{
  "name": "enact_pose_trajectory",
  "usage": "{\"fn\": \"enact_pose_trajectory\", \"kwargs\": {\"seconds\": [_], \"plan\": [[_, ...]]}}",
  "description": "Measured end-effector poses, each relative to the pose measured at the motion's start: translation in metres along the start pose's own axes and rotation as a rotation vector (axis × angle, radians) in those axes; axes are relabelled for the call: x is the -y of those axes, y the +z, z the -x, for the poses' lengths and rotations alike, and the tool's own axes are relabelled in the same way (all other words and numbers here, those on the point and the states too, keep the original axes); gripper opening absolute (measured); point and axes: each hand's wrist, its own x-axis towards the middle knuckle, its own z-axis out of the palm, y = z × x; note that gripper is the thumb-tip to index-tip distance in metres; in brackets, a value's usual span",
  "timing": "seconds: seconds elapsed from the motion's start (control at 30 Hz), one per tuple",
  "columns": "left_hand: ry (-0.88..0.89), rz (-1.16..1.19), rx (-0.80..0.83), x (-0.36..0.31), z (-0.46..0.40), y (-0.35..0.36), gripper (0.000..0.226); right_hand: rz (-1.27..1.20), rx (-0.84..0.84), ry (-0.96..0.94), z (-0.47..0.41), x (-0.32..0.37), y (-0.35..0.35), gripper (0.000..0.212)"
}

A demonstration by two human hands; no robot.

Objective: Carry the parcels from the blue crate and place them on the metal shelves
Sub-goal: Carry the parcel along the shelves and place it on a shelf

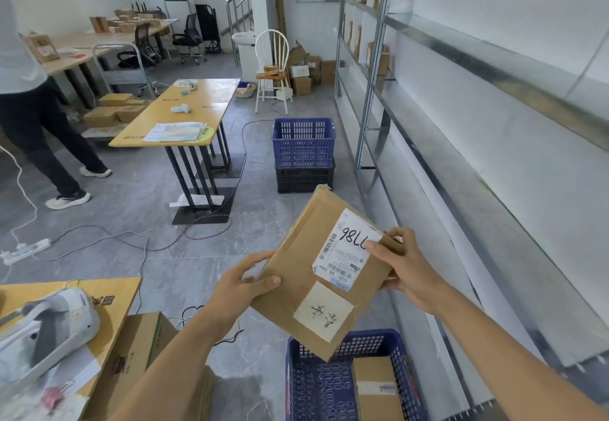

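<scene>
A flat brown cardboard parcel (306,275) with a white shipping label and a cream handwritten note is held in the air above the blue crate (298,384). My left hand (240,285) grips its left edge, thumb on top. My right hand (403,262) holds its right corner beside the label. Inside the crate lies another brown parcel (375,384). The metal shelves (461,170) run along the wall on the right, their near boards bare; several parcels stand on the far shelves (375,58).
A second blue crate (303,142) sits on a black crate ahead by the shelf post. A wooden table (184,107) stands to the left, cables and a power strip (24,251) cross the floor. A person (36,117) stands far left. A cardboard box (138,358) sits near my left arm.
</scene>
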Motion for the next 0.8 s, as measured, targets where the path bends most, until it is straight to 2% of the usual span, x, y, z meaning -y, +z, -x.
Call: {"fn": "enact_pose_trajectory", "kwargs": {"seconds": [0.13,0.23,0.27,0.3,0.37,0.43,0.5,0.7,0.73,0.8], "plan": [[0.043,0.124,-0.159,-0.002,-0.007,-0.001,0.056,-0.007,-0.028,-0.032,0.003,-0.001,0.002,0.082],[0.023,0.251,-0.262,-0.003,-0.010,0.000,0.086,0.046,-0.035,-0.044,0.005,0.000,0.002,0.084],[0.027,0.259,-0.278,-0.003,-0.011,-0.001,0.079,0.075,-0.023,-0.038,0.005,0.000,0.001,0.086],[0.021,0.260,-0.283,-0.003,-0.011,-0.001,0.063,0.128,0.001,-0.028,0.007,0.001,0.000,0.084],[-0.019,0.276,-0.261,-0.004,-0.011,0.001,0.032,0.280,0.059,-0.001,0.012,0.004,0.001,0.059],[-0.115,0.282,-0.188,-0.006,-0.010,0.003,0.027,0.357,0.102,0.016,0.013,0.005,0.004,0.029],[-0.213,0.280,-0.089,-0.006,-0.009,0.003,0.028,0.360,0.086,0.000,0.013,0.004,0.005,0.019],[-0.310,0.236,0.050,-0.003,-0.005,0.004,0.031,0.290,-0.027,-0.006,0.005,0.000,0.002,0.025],[-0.305,0.199,0.055,-0.004,-0.003,0.004,0.028,0.303,-0.042,0.000,0.005,0.001,0.002,0.031],[-0.262,0.092,0.027,-0.009,-0.001,0.003,0.025,0.279,-0.051,0.012,0.003,0.005,0.000,0.058]]}}
